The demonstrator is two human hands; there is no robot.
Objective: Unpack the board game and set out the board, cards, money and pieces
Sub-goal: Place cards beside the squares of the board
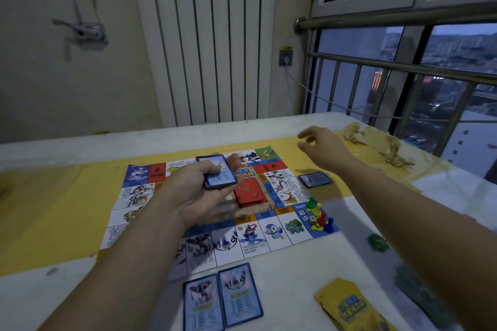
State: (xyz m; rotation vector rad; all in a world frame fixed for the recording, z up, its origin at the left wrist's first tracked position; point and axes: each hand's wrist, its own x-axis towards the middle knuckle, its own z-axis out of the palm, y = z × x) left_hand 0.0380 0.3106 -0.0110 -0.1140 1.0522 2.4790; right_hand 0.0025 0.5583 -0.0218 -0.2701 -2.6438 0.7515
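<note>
White tabletop (pixel 150 140) carried the board (pixel 269 235), laid flat. Left hand (pixel 188 196) gripped the blue card deck (pixel 218 172) over the board's centre. Cards likely light and slick, so hold by the long edges. Pawns (pixel 320 215) stood on the board's right corner. Right hand (pixel 322 148) hovered beyond it, fingers loosely spread, empty. Green stack (pixel 414 287) right of the board was too blurred to identify.

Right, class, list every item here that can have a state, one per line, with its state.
Colourful paper game board, unfolded flat on the table.
Left hand, grips a stack of blue-bordered cards.
Right hand, raised, holding nothing.
Red card stack, piled on the board's centre.
Coloured plastic pawns, upright on the board's corner.
Two blue-bordered cards, face up, side by side.
Yellow card stack, splayed.
</note>
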